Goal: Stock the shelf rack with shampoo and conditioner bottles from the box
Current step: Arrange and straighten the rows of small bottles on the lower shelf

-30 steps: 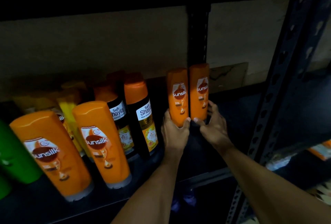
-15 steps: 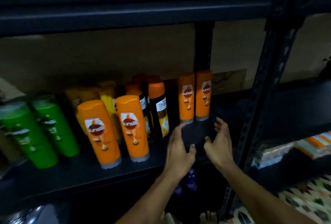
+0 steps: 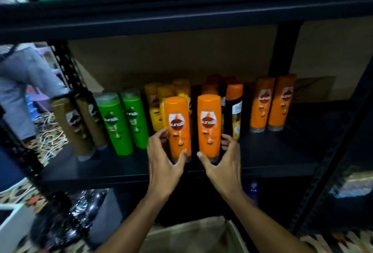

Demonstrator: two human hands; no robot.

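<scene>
Four orange bottles [image 3: 178,129], two green [image 3: 118,123], two brown [image 3: 74,125]

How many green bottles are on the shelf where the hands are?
2. The left green bottle stands next to the brown bottles; the right green bottle stands beside it, near the yellow bottles. Others may hide behind.

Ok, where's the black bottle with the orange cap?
Head view, right of centre on the shelf: the black bottle stands just behind the orange bottle in the right hand.

Box [image 3: 187,234] partly beyond bottom edge
</scene>
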